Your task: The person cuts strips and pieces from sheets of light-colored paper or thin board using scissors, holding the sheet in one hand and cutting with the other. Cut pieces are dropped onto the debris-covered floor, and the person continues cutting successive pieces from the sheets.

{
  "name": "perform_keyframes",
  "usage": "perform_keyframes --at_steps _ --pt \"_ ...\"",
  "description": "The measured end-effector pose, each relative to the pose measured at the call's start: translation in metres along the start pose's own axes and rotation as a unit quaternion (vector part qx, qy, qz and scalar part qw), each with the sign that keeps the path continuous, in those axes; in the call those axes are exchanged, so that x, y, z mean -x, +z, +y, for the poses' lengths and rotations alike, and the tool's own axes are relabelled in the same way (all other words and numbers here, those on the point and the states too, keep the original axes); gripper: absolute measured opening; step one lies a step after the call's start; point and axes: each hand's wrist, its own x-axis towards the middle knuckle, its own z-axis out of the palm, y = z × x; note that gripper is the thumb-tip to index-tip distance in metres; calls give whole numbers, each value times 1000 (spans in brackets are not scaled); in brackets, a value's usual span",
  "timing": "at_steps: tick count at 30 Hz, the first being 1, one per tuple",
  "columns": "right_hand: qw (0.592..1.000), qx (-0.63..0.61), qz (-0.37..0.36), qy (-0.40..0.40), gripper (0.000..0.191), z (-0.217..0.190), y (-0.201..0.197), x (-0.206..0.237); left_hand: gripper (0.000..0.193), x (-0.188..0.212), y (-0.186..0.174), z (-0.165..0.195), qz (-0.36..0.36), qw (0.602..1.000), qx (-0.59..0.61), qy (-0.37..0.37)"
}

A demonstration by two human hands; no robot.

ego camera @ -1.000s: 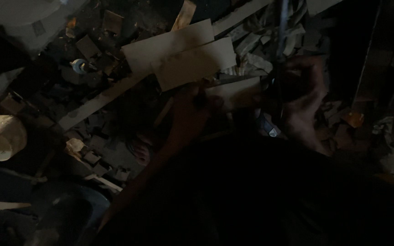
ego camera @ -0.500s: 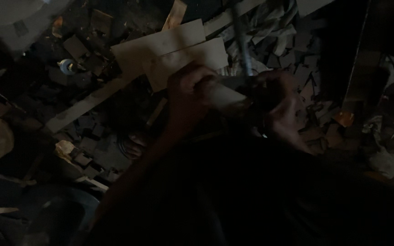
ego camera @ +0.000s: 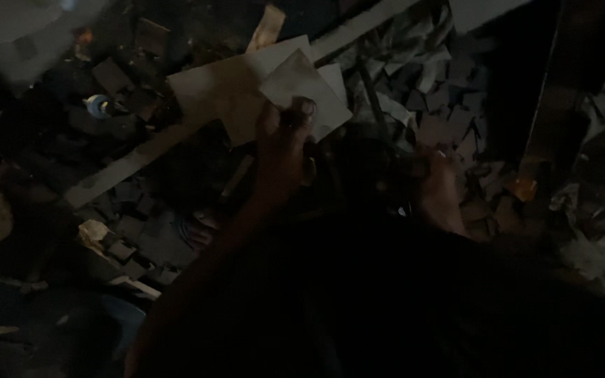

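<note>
The left hand is sitting mid-frame, pinching a small card that's overlapping a bigger sheet behind it. The right hand is hanging off to the right. Scrap pieces are lying beyond both, and a long strip is running leftward.

Packages: none is showing clearly in the dim clutter.
Labels: none is showing.
Signs: none is showing.
Screens: none is showing.
Doubtful: a small blue-and-white round item is lying upper left, too dark to identify.
</note>
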Motion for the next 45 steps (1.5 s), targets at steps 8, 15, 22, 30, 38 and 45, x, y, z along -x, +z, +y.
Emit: perform_keyframes --at_steps 8,15,22,30,38,45 --pt "996 90 -27 -13 59 48 -38 78 21 -34 -5 -6 13 987 -150 52" --pt "983 155 -64 -77 60 60 -33 72 21 -45 7 -17 1 997 -51 64" --pt "983 123 -60 -121 62 71 -17 49 17 -35 23 -14 -13 996 -72 58" --pt "992 43 -56 -105 56 70 -12 47 34 -31 25 -15 5 989 -133 -58" --pt "987 159 18 10 54 43 17 21 38 -31 23 -54 8 995 -58 -84" --pt "999 6 20 36 44 48 18 17 41 -40 22 -65 54 978 -198 32"
